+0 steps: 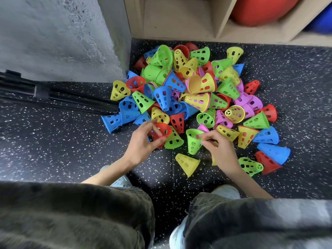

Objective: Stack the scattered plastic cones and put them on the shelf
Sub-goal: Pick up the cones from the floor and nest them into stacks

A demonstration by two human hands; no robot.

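Shelving of pale wood (pixel 222 17) backs a heap of perforated plastic cones (pixel 190 90) on speckled black floor (pixel 53 141). Left hand (pixel 142 142) grips a red perforated cone (pixel 161 129); right hand (pixel 220 150) pinches a green perforated cone (pixel 193 141), both at the heap's near edge.

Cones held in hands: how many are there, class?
2. The left hand grips a red cone; the right hand pinches a green cone. Neither looks nested yet.
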